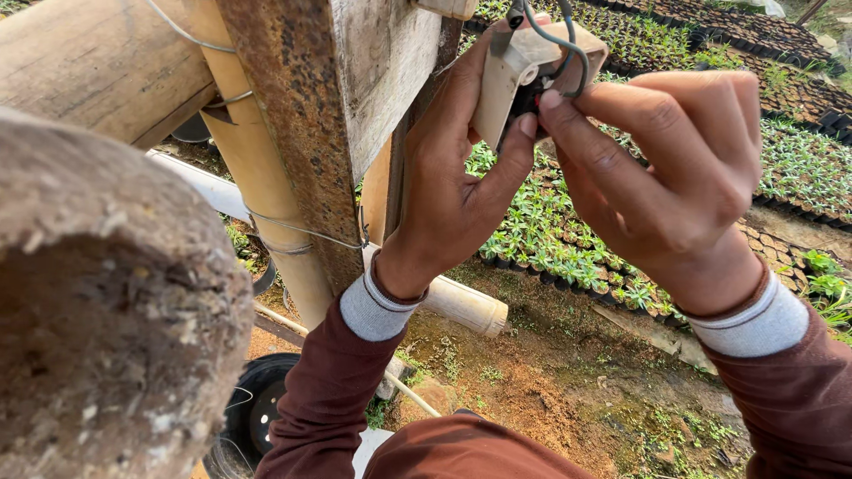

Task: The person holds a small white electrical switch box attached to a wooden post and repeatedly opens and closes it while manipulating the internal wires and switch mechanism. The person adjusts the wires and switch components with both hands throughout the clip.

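Your left hand (pixel 448 191) has its grip wrapped round the back of a small cream plastic fitting (pixel 522 71), thumb pressed to its front face, holding it up beside the rusty weathered plank (pixel 306 115). Your right hand (pixel 670 177) pinches in at the fitting's dark opening with thumb and forefinger; what sits between those fingertips is hidden, perhaps the end of the grey wire (pixel 561 40) looping over the fitting's top. Nearest you at left is a rough log end (pixel 106 302). Behind the plank, a bamboo pole (pixel 257 168) is lashed with thin wire. Below lies a white pipe (pixel 457 302) on bare soil, and beyond it, rows of green seedlings in dark pots (pixel 568 239).
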Available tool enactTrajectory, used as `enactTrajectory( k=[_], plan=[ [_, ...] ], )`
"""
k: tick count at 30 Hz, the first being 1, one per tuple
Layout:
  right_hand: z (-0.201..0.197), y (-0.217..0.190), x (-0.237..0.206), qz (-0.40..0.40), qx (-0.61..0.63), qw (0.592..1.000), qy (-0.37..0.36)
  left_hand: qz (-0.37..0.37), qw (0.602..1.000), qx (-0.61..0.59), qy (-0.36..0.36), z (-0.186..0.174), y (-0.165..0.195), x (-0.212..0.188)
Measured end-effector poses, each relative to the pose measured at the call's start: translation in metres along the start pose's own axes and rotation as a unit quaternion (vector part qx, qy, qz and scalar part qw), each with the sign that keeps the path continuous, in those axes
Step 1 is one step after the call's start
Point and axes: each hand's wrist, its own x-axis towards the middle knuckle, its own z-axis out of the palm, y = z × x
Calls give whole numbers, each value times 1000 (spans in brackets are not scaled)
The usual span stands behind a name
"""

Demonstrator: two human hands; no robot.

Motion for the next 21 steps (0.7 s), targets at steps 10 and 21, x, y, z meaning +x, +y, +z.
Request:
enactTrajectory(
  k=[10, 21],
  plan=[
    [4, -3, -3, 146, 195, 969, 42, -17, 1000, -14, -11, -2, 3, 0],
    [10, -13, 0, 168, 217, 960, 63, -52, 995, -82, 4, -1, 4, -2]
  ],
)
